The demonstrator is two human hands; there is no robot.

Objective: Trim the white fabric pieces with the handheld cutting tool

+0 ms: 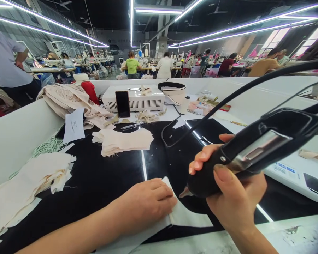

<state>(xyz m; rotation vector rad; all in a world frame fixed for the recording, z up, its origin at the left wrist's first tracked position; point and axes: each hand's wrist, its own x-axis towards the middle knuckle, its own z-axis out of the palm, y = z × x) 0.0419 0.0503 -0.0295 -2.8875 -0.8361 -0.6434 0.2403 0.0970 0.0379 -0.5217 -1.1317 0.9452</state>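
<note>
Pale fabric (189,213) lies on the black tabletop (92,197) near the front edge. My left hand (151,199) presses down on it, fingers together and curled over its folded edge. To the right, my right hand (233,194) is wrapped around a black corded tool (254,151) with a metal plate on its side, raised above the table and slanting up to the right. Its rounded end hangs just right of the cloth. The palm hides part of the tool's underside.
Stacked cream pieces (125,141) lie behind my hands, and more (29,187) at the left. A phone (122,104) leans on a white box (145,100). The black cable (217,107) arches across the right side. White walls (254,91) border the table.
</note>
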